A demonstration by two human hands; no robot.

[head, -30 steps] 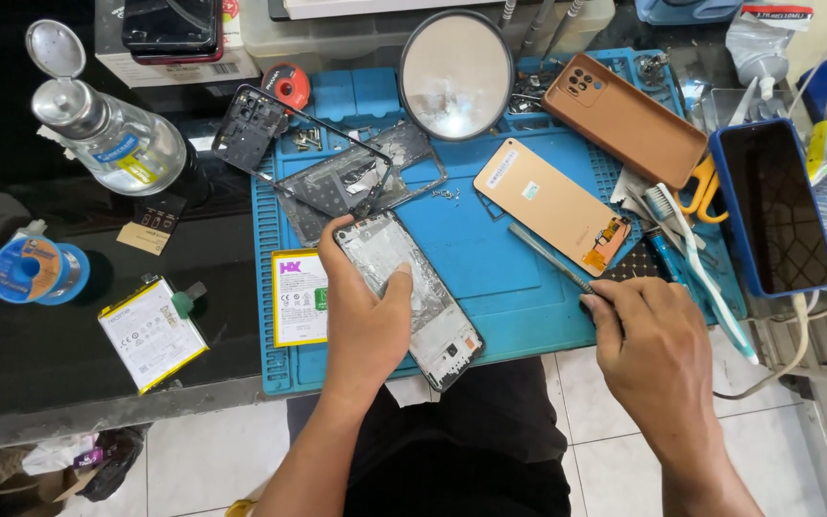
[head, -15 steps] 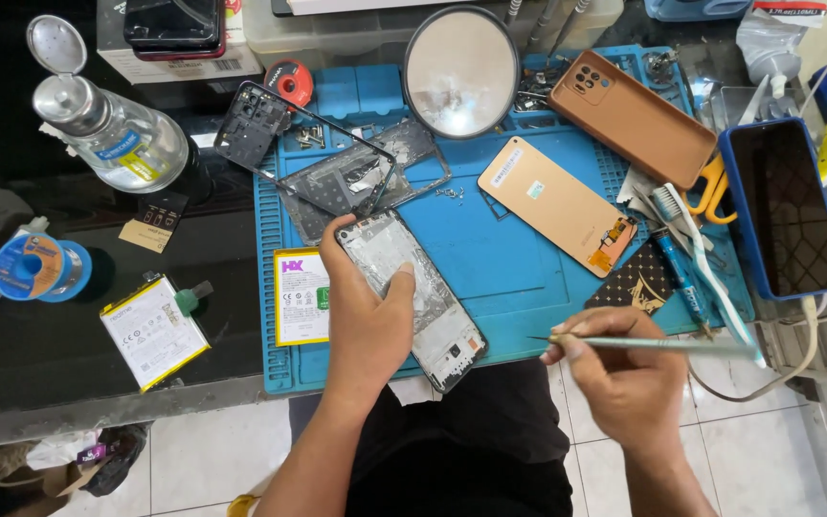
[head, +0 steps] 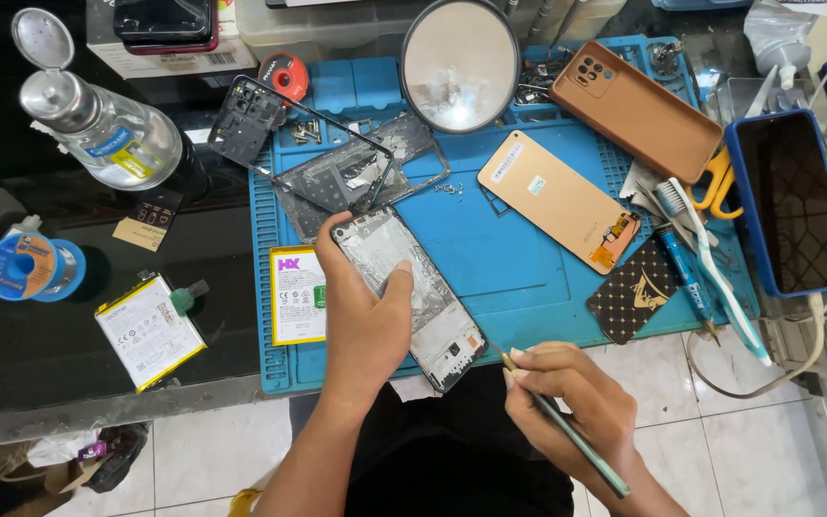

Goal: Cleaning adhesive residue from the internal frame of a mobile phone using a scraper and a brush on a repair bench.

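My left hand (head: 364,321) grips an opened phone body (head: 420,292), which lies slanted on the blue work mat (head: 519,278) with its bare inner side up. Its lower end juts over the mat's near edge. My right hand (head: 571,407) holds a thin metal tool (head: 567,426) like a pen. The tool's tip is close to the phone's bottom right corner. A tan back cover (head: 557,199) lies face down on the mat to the right.
A round mirror (head: 459,62), a brown phone case (head: 638,108), a blue-cased phone (head: 794,203), two batteries (head: 297,295) (head: 148,330), a solvent bottle (head: 98,124), a solder spool (head: 29,268), phone frames (head: 356,172), a toothbrush (head: 715,268).
My right hand has picked the thin tool off the mat and drawn back to the near edge, bringing its tip close to the phone's lower end. The left hand has kept its grip.
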